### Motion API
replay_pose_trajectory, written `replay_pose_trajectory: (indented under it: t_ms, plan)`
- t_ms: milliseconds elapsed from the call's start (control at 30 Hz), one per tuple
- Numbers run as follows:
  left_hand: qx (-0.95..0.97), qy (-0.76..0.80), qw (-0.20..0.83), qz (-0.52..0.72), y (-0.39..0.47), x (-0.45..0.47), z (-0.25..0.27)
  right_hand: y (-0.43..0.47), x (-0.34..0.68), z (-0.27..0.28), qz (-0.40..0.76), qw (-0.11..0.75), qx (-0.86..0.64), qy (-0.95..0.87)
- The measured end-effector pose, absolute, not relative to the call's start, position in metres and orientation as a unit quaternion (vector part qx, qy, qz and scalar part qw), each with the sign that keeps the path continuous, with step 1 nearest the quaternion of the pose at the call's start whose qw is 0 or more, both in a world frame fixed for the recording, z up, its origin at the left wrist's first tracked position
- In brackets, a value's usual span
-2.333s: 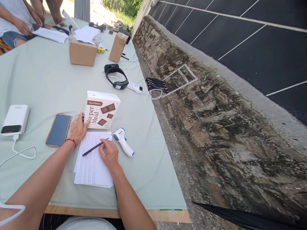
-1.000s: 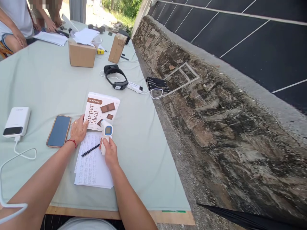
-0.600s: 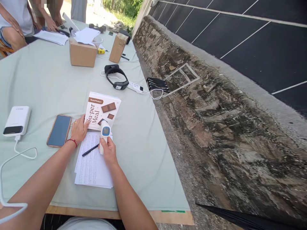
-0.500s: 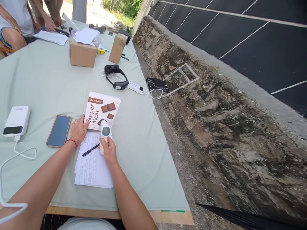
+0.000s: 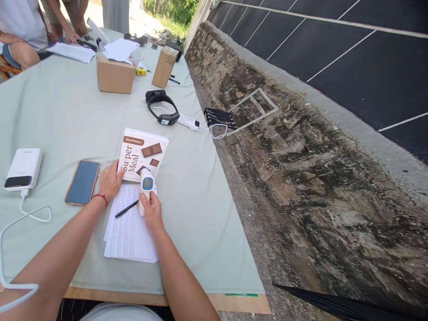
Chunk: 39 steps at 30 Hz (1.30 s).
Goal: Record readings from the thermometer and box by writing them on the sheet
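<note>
My left hand [image 5: 111, 180], with a red cord at the wrist, grips the left edge of a white and brown Su-per Meal box [image 5: 154, 149], thumb on its front. My right hand [image 5: 152, 209] is wrapped round the handle of a white infrared thermometer [image 5: 147, 180]. Its blue-framed screen faces me, and its head is in front of the box's lower part; whether they touch I cannot tell. Below the box lie printed sheets [image 5: 129, 240], with a black pen [image 5: 126, 209] across them beside the thermometer's handle.
A phone [image 5: 82, 183] and a cabled white power bank [image 5: 23, 169] lie on the left. Farther back are a black headset [image 5: 163, 109] and cardboard boxes [image 5: 115, 78] [image 5: 164, 67]. Other people are at the far left. A stone wall [image 5: 284, 169] runs along the right.
My hands, the box and the thermometer stay practically still. At the far left, a seated person's hand has shifted over their leg.
</note>
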<state>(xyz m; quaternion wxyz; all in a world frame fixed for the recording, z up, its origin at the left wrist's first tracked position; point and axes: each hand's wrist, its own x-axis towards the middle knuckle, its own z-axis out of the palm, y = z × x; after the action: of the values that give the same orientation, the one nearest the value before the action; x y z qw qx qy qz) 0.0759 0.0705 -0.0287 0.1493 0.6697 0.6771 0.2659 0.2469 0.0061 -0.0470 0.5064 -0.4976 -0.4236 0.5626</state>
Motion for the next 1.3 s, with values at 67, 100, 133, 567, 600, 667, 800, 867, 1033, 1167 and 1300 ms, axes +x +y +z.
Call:
replay_pose_trajectory:
  t_ms: [67,100,133,567,600,667,800,867,1033,1167,1300]
  plan:
    - [0.669,0.677,0.148,0.267,0.07,0.076,-0.029,0.006,0.247,-0.047,0.56,0.506,-0.5,-0.424]
    - [0.668,0.678,0.148,0.267,0.07,0.076,-0.029,0.006,0.248,-0.047,0.561,0.504,-0.502,-0.424]
    - [0.668,0.679,0.147,0.267,0.07,0.076,-0.029,0.006,0.248,-0.047,0.562,0.501,-0.503,-0.424]
    - [0.669,0.679,0.145,0.267,0.071,0.076,-0.029,-0.004,0.256,-0.029,0.6,0.534,-0.455,-0.385]
    - [0.669,0.678,0.146,0.267,0.071,0.075,-0.029,-0.006,0.26,-0.026,0.596,0.541,-0.456,-0.381]
    - [0.669,0.677,0.149,0.267,0.071,0.074,-0.029,-0.008,0.268,-0.02,0.582,0.557,-0.462,-0.371]
    - [0.669,0.678,0.147,0.268,0.072,0.072,-0.031,-0.011,0.285,-0.009,0.541,0.583,-0.486,-0.361]
    - [0.669,0.679,0.14,0.269,0.073,0.071,-0.032,-0.011,0.291,-0.005,0.524,0.592,-0.495,-0.36]
    - [0.672,0.682,0.127,0.261,0.075,0.07,-0.031,-0.012,0.298,0.0,0.514,0.604,-0.497,-0.352]
    - [0.671,0.682,0.127,0.262,0.075,0.068,-0.03,-0.014,0.3,-0.001,0.505,0.612,-0.491,-0.36]
    - [0.663,0.685,0.139,0.267,0.076,0.067,-0.026,-0.014,0.303,-0.003,0.495,0.609,-0.5,-0.366]
